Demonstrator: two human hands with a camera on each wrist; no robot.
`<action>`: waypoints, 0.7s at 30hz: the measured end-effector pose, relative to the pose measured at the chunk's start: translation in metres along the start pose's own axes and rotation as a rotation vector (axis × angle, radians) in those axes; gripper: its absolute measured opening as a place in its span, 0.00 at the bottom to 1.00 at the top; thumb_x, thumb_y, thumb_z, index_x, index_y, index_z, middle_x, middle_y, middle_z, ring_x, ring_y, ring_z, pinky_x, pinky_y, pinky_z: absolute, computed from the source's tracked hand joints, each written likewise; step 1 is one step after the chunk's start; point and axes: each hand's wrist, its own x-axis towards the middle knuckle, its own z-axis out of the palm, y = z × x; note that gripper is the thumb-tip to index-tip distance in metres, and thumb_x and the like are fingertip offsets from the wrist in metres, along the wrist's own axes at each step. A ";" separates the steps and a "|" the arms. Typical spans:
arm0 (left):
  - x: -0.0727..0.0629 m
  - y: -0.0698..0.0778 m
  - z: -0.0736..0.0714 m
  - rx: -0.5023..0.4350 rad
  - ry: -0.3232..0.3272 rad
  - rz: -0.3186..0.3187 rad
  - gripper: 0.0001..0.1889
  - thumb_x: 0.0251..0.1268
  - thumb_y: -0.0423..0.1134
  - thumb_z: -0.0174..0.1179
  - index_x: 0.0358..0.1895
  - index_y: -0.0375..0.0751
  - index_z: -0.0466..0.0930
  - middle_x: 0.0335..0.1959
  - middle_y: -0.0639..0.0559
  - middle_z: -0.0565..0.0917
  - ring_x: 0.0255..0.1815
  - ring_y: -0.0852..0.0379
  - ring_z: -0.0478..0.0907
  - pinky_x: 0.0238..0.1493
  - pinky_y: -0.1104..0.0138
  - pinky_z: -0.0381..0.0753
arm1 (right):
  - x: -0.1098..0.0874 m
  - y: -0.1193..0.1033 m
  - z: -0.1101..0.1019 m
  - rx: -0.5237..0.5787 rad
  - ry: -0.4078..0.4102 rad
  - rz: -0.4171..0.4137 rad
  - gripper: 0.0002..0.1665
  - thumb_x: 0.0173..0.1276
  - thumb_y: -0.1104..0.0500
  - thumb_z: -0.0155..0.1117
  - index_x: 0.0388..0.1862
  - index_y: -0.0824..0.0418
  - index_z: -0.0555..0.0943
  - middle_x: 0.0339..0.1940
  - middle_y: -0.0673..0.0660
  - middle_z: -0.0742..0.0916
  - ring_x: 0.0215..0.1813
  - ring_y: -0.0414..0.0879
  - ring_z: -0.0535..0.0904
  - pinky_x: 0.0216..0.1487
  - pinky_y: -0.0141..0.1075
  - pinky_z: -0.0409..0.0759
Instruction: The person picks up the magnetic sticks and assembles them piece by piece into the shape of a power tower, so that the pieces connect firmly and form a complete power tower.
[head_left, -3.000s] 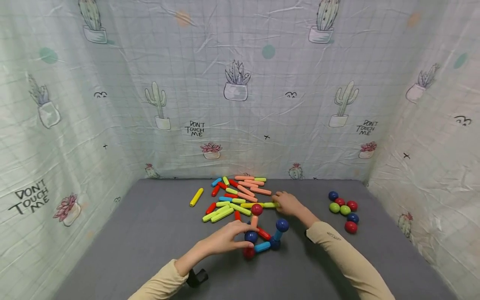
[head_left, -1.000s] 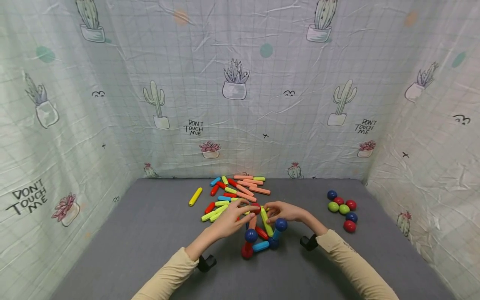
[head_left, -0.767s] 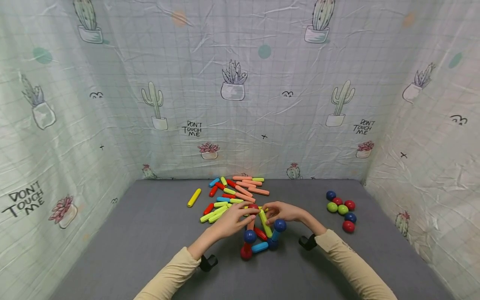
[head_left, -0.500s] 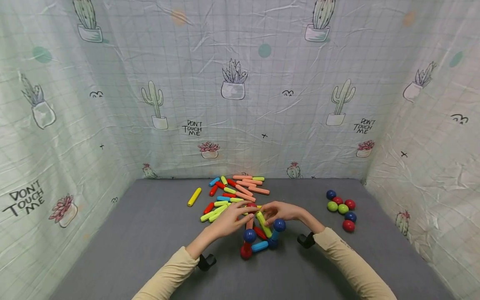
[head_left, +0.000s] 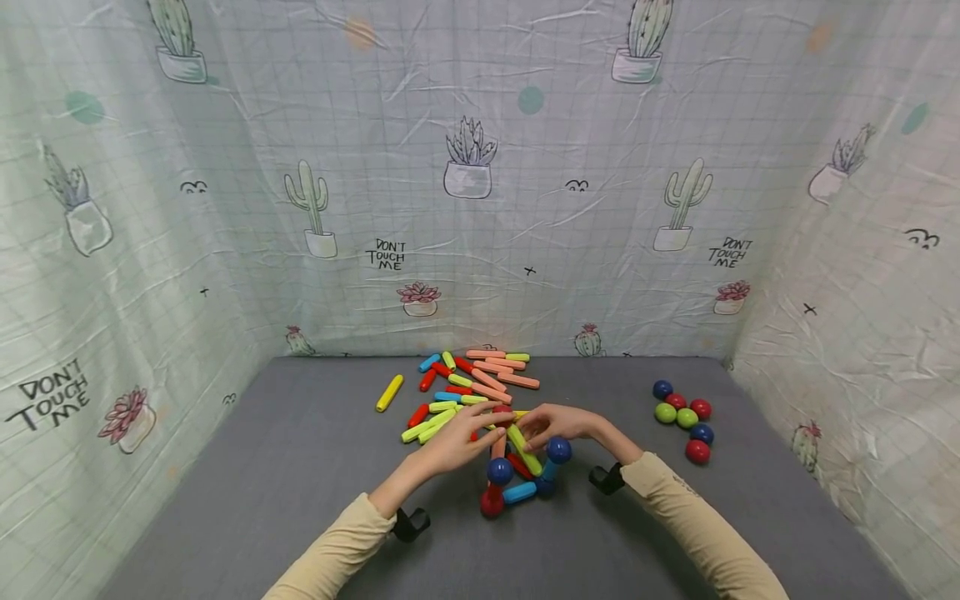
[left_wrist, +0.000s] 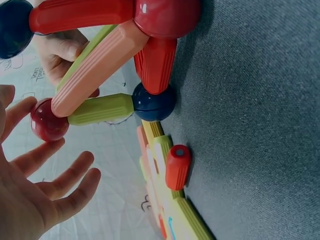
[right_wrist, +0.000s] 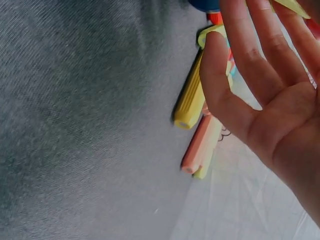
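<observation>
Across the gray tabletop [head_left: 300, 450] before us, we see a pile of multicolored rods [head_left: 459, 390] at 12 o'clock, a lone yellow rod [head_left: 389, 393] at 10, red, blue and green balls [head_left: 686, 418] clustered at 2, and a ball-and-rod frame [head_left: 517, 467] standing near center.

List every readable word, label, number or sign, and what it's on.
"DON'T TOUCH ME": curtain, left side.
"DON'T TOUCH ME": curtain, back, left of centre.
"DON'T TOUCH ME": curtain, back, towards the right.
Small "x" and "+" marks: curtain.
Left wrist view: curtain lettering too small to read surely.
Right sleeve: small mark, too blurred to read.
Rods, balls: no text seen.
</observation>
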 end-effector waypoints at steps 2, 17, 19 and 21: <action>-0.001 0.001 0.000 0.001 0.001 -0.024 0.21 0.66 0.52 0.44 0.61 0.56 0.67 0.63 0.48 0.66 0.64 0.49 0.64 0.55 0.54 0.70 | -0.002 0.003 -0.001 0.019 0.021 0.018 0.18 0.65 0.57 0.54 0.52 0.63 0.74 0.42 0.60 0.82 0.39 0.49 0.81 0.44 0.46 0.78; -0.038 0.027 -0.004 0.062 0.115 0.236 0.17 0.62 0.50 0.51 0.51 0.48 0.76 0.43 0.55 0.77 0.41 0.63 0.71 0.41 0.73 0.73 | 0.032 0.025 0.000 -0.600 0.517 0.036 0.15 0.59 0.58 0.61 0.45 0.61 0.80 0.42 0.57 0.84 0.41 0.49 0.80 0.40 0.38 0.79; -0.039 0.030 -0.003 0.093 0.098 0.258 0.18 0.61 0.51 0.52 0.50 0.49 0.77 0.42 0.57 0.76 0.41 0.64 0.70 0.40 0.76 0.72 | 0.038 0.025 0.001 -0.681 0.474 0.034 0.17 0.59 0.56 0.62 0.48 0.58 0.79 0.43 0.55 0.84 0.43 0.47 0.80 0.41 0.37 0.78; -0.039 0.032 -0.002 0.106 0.088 0.261 0.17 0.60 0.51 0.54 0.49 0.50 0.77 0.43 0.58 0.76 0.41 0.65 0.69 0.41 0.77 0.72 | 0.041 0.027 0.001 -0.743 0.436 0.021 0.21 0.59 0.56 0.61 0.52 0.56 0.77 0.40 0.53 0.85 0.40 0.45 0.80 0.38 0.34 0.77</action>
